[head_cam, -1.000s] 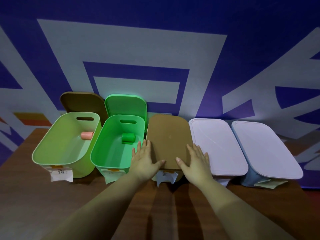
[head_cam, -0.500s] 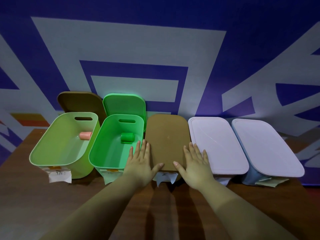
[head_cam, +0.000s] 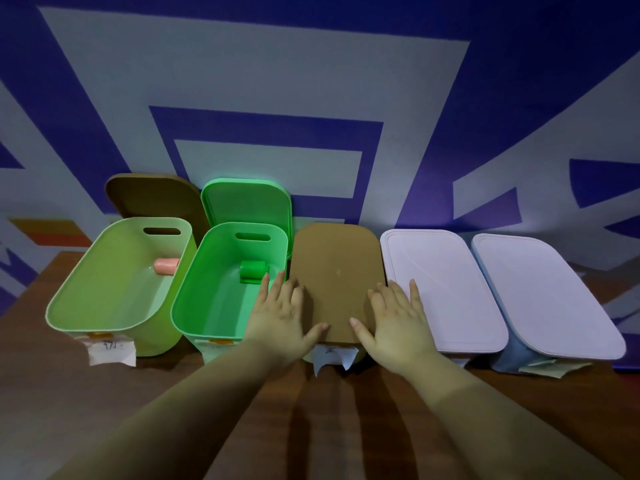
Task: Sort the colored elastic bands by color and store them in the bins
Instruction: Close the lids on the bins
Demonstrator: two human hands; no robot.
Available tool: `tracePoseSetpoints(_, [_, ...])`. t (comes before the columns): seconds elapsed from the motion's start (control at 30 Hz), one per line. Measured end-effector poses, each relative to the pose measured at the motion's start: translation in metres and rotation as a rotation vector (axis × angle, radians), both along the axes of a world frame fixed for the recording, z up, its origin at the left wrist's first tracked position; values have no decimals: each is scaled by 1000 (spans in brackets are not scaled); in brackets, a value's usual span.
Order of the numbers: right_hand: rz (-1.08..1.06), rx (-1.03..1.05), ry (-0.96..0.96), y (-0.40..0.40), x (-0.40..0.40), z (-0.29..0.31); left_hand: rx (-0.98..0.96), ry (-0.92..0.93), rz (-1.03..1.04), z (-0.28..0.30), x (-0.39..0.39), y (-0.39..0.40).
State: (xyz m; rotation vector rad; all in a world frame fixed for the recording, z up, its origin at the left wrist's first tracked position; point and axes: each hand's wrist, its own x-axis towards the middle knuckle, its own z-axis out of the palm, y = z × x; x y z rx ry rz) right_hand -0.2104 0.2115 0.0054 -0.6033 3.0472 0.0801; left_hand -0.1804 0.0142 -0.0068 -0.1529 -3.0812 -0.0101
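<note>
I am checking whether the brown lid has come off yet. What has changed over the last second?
Very little. Both hands slid slightly toward the near end of the brown lid: the left hand and right hand lie flat on its side edges, thumbs on top. The lid still covers the middle bin. The pink roll and green roll lie in their open bins as before; the two white lids stay shut.

One head-worn view looks forward and down, close above the table [head_cam: 62, 403].
</note>
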Motion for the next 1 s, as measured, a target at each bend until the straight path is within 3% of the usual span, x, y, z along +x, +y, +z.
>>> tracePoseSetpoints(0.1, [0, -90, 115, -8, -17, 9, 51, 87, 12, 3, -20, -6])
tracePoseSetpoints(0.23, [-65, -106, 78, -27, -50, 20, 69, 3, 60, 20, -54, -4])
tracePoseSetpoints(0.43, [-55, -263, 83, -50, -101, 15, 179, 72, 91, 14, -111, -2])
tracePoseSetpoints(0.6, [-28, -158, -68, -54, -123, -7, 156, -119, 75, -10, -129, -5])
tracePoseSetpoints(1.0, [-16, -108, -98, -52, -130, -24, 118, -105, 122, -20, -130, -6])
